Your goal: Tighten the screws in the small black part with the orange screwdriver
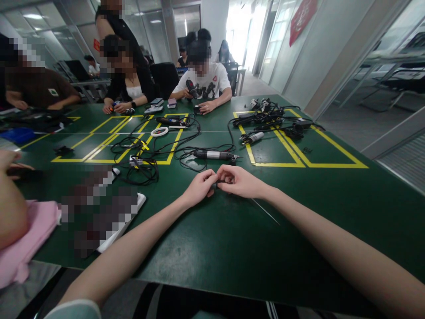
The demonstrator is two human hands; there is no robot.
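Over the green table, my left hand (202, 186) and my right hand (239, 180) meet with their fingers closed. Between the fingertips shows a small dark part (217, 184), mostly covered, so its kind is unclear. From beneath my right hand a thin metal rod (265, 211) sticks out toward the lower right. I cannot tell whether that hand grips the rod or it lies on the table. Just beyond my fingers lies a black and silver electric screwdriver (214, 154) with a black cable.
Tangled black cables (142, 168) lie to the left, a heap of cabled tools (262, 115) at the back right. A white roll of tape (160, 131) rests among yellow table markings. A white-edged device (122, 223) lies near my left forearm. Co-workers sit opposite and at left.
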